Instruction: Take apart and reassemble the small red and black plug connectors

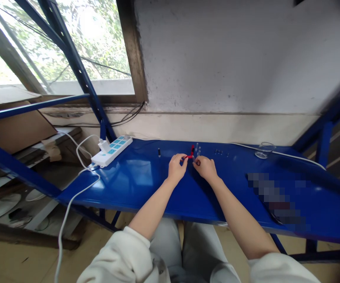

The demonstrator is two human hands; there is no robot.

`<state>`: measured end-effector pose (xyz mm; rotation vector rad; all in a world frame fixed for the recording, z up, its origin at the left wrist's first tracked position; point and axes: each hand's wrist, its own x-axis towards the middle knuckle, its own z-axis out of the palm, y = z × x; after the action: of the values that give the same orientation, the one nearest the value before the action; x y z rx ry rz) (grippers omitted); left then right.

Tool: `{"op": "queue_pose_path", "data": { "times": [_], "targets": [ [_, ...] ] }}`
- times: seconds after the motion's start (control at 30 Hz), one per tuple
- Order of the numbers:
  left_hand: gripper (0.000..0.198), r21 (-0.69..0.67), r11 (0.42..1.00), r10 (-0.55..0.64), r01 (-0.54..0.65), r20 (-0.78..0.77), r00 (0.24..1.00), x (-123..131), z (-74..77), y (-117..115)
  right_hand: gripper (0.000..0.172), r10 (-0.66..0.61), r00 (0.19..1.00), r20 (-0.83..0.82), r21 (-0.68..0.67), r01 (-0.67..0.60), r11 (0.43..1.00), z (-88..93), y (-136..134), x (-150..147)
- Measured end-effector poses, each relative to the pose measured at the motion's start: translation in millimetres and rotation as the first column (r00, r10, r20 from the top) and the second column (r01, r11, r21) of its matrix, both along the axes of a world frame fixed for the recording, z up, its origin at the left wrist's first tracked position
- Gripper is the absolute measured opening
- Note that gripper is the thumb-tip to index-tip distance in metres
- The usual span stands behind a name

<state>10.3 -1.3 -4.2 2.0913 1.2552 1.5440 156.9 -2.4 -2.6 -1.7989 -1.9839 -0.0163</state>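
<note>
My left hand (177,168) is closed in a pinch on a small red tube-like piece (189,157), which lies sideways between my two hands. At its right end, my right hand (205,167) pinches something small that I cannot make out, close against the red piece. Just beyond my fingers is another small red piece with a dark part (192,148). Several little clear pieces (198,150) stand beside it. To the left, a small dark cylinder with a pale band (159,152) is upright on the blue table (134,184).
A white power strip (112,151) with a plugged-in adapter lies at the table's left end, its cable hanging down. Tiny clear pieces (218,152) lie to the right. A clear glass (264,150) stands near the wall. A blurred dark flat object (276,200) is at right.
</note>
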Motion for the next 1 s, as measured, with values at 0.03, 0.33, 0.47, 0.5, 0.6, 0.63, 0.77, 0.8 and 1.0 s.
{"op": "queue_pose_path", "data": {
  "times": [0.03, 0.33, 0.47, 0.5, 0.6, 0.63, 0.77, 0.8, 1.0],
  "targets": [
    [0.017, -0.003, 1.000, 0.004, -0.004, 0.011, 1.000, 0, 0.5, 0, 0.008, -0.012, 1.000, 0.001, -0.007, 0.012, 1.000, 0.0, 0, 0],
    [0.019, 0.003, 1.000, -0.021, 0.021, 0.063, 0.998, 0, 1.0, -1, 0.008, 0.000, 0.998, 0.069, 0.012, -0.001, 1.000, -2.9, 2, 2],
    [0.019, 0.002, 0.999, -0.034, 0.034, 0.079, 0.996, 0, -1.7, 1, 0.008, 0.019, 0.994, 0.108, 0.016, -0.021, 1.000, -2.2, 0, 2],
    [0.019, 0.000, 0.999, -0.036, 0.037, 0.082, 0.996, 0, -2.4, 2, 0.008, 0.024, 0.993, 0.116, 0.021, -0.027, 0.999, -1.8, 0, 3],
    [0.018, -0.005, 0.999, -0.051, 0.052, 0.081, 0.995, 0, -3.9, 3, 0.008, 0.038, 0.991, 0.131, 0.029, -0.043, 0.999, -0.3, -1, 3],
    [0.018, -0.009, 0.998, -0.061, 0.062, 0.078, 0.995, 0, -4.1, 4, 0.008, 0.042, 0.990, 0.135, 0.027, -0.046, 0.999, 0.3, -1, 3],
    [0.017, -0.035, 0.996, -0.084, 0.087, 0.089, 0.993, 0, -3.8, 3, 0.010, 0.043, 0.985, 0.166, 0.024, -0.047, 0.999, 2.9, -3, 3],
    [0.017, -0.043, 0.995, -0.084, 0.088, 0.094, 0.992, 0, -3.6, 3, 0.010, 0.041, 0.983, 0.179, 0.028, -0.047, 0.999, 3.7, -3, 3],
    [0.017, -0.095, 0.991, -0.088, 0.092, 0.049, 0.995, 1, -3.5, 3, 0.010, 0.030, 0.963, 0.267, 0.097, -0.058, 0.994, 7.5, -7, 0]
  ]
}}
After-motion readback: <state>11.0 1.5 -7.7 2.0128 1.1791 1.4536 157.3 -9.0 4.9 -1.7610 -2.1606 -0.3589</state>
